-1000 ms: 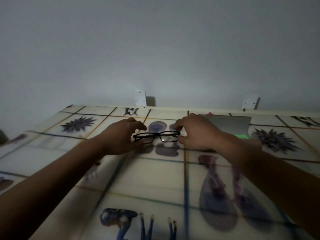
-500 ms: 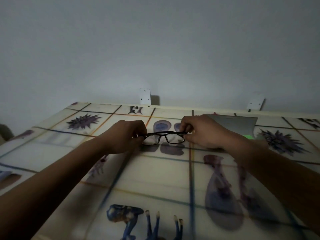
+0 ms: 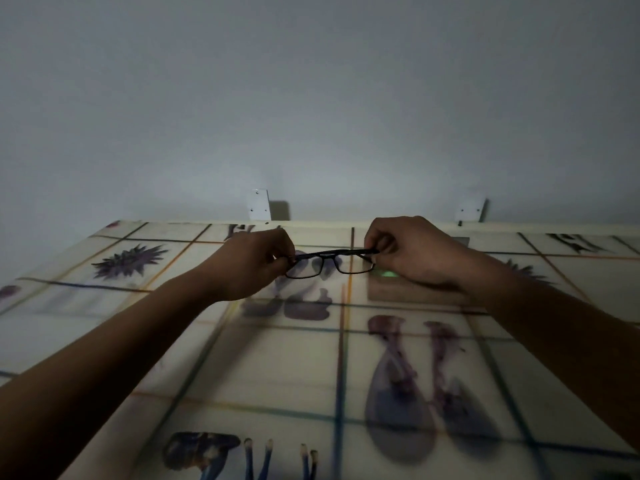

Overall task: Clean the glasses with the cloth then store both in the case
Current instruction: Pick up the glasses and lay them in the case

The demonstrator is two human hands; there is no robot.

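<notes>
Left hand: reaches in from the lower left on a bare forearm; fingers curled, thumb and fingertips pinching the left end of the glasses frame.
Right hand: reaches in from the lower right, knuckles up; fingers curled, pinching the right end of the frame between thumb and fingertips.
Both hands: well apart from each other, with the frame stretched between them.
Wall: plain and pale grey, filling the upper half of the view; the light is dim.
Table: covered with a pale printed sheet crossed by dark and orange grid lines, with purple and blue figures in the squares. Its far edge meets the wall.
Flat box: grey-brown, lying on the table below the right hand and wrist, which hide much of it. I cannot tell whether it is open or closed.
Glasses: black-rimmed, held in the air over the far middle of the table, just left of the flat box. The top bar runs almost level and the two lenses hang below it. Whether the arms are folded cannot be told.
Brackets: two small white plates on the wall just above the table's far edge, one behind the left hand, one beyond the right.
Green patch: a small bright spot at the box's near-left top edge, under the right hand; too blurred to identify.
</notes>
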